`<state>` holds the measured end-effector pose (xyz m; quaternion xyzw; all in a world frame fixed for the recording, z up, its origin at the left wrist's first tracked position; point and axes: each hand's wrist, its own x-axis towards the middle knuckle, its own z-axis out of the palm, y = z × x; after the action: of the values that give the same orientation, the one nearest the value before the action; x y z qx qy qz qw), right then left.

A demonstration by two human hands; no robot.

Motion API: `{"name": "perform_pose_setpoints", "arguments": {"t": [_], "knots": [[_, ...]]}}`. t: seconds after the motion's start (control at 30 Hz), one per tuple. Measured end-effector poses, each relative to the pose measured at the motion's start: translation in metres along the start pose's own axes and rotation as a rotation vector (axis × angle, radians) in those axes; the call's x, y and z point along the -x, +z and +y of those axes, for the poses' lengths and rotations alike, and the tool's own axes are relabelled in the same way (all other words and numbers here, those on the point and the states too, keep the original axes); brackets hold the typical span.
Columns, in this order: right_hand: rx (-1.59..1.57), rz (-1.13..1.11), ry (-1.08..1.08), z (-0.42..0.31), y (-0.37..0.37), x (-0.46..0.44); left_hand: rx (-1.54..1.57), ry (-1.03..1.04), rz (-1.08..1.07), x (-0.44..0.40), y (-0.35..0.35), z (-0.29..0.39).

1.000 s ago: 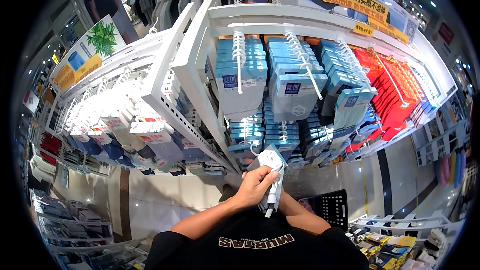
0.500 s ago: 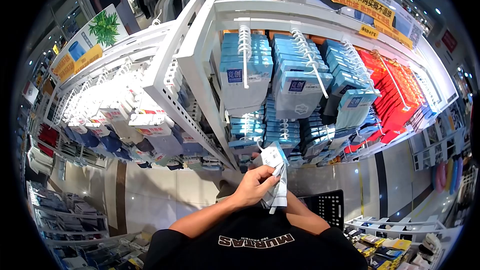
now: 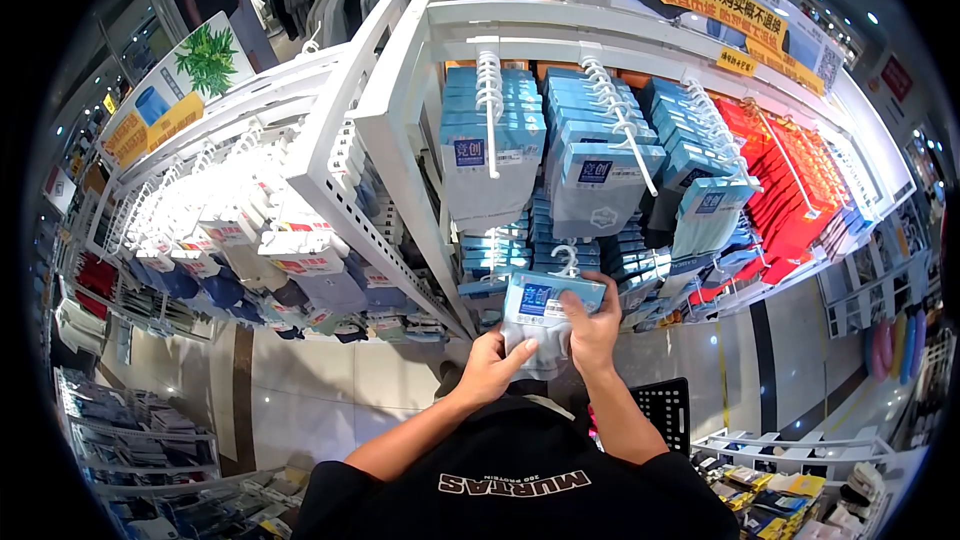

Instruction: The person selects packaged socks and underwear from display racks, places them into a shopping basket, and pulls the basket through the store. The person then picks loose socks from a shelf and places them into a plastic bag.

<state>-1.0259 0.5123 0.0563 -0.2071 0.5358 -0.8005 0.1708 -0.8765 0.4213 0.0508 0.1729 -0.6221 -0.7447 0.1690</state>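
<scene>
Above the black short-sleeved shirt with pale lettering [image 3: 515, 482], the left hand [image 3: 490, 365] grips the lower left edge of a flat pale-grey garment pack with a blue card header [image 3: 535, 302], while the right hand [image 3: 594, 328] clasps its right side, thumb on the front. Beyond the pack's white plastic hook [image 3: 566, 258], similar blue-topped packs [image 3: 600, 180] hang from the white metal rack [image 3: 560, 18], left of bright red packs [image 3: 790, 195].

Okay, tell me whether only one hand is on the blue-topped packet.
No, the left hand and the right hand both hold the blue-topped packet.
</scene>
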Motion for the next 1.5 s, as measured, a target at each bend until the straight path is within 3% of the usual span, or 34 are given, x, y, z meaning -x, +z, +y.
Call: {"name": "perform_pose_setpoints", "arguments": {"t": [0.07,0.17,0.23,0.27,0.33,0.37,0.43,0.63,0.8,0.97,1.2,1.3,1.33,1.43,1.5], "knots": [[0.097,-0.021,-0.084,-0.004,0.005,-0.005,0.012,0.02,0.069,-0.004,-0.002,-0.004],[-0.087,-0.167,0.079,-0.027,0.017,-0.014,-0.007,0.054,0.181,-0.009,-0.012,-0.009],[0.001,-0.245,0.031,-0.03,0.015,-0.026,0.019,0.047,0.249,-0.011,-0.021,-0.005],[0.026,-0.259,-0.016,-0.028,0.014,-0.033,-0.129,-0.01,0.249,-0.009,-0.031,-0.002],[0.055,-0.197,-0.1,-0.044,0.027,-0.046,-0.04,0.113,0.336,-0.014,-0.033,-0.01],[0.01,-0.179,-0.008,-0.048,0.03,-0.057,0.006,0.174,0.381,-0.014,-0.034,-0.014],[0.216,-0.17,-0.204,-0.059,0.04,-0.076,0.014,0.108,0.357,-0.008,-0.038,-0.01],[0.037,-0.214,-0.299,-0.07,0.079,-0.107,0.042,0.022,0.286,0.011,-0.036,-0.014],[0.211,-0.232,-0.257,-0.069,0.101,-0.115,0.09,-0.008,0.27,0.017,-0.041,-0.022],[0.164,-0.3,-0.241,-0.054,0.107,-0.118,0.147,-0.044,0.279,0.023,-0.044,-0.028],[0.214,-0.254,-0.198,-0.02,0.083,-0.091,0.04,-0.112,0.288,0.026,-0.05,-0.041],[0.135,-0.097,-0.259,0.008,0.065,-0.072,0.044,-0.136,0.282,0.025,-0.056,-0.052],[0.14,-0.069,-0.193,0.009,0.054,-0.064,0.032,-0.139,0.279,0.025,-0.057,-0.052],[0.254,-0.07,-0.225,0.028,0.007,-0.046,0.015,-0.155,0.26,0.024,-0.055,-0.052],[0.519,-0.015,-0.31,0.04,-0.025,-0.035,0.023,-0.169,0.233,0.022,-0.052,-0.054]]}}
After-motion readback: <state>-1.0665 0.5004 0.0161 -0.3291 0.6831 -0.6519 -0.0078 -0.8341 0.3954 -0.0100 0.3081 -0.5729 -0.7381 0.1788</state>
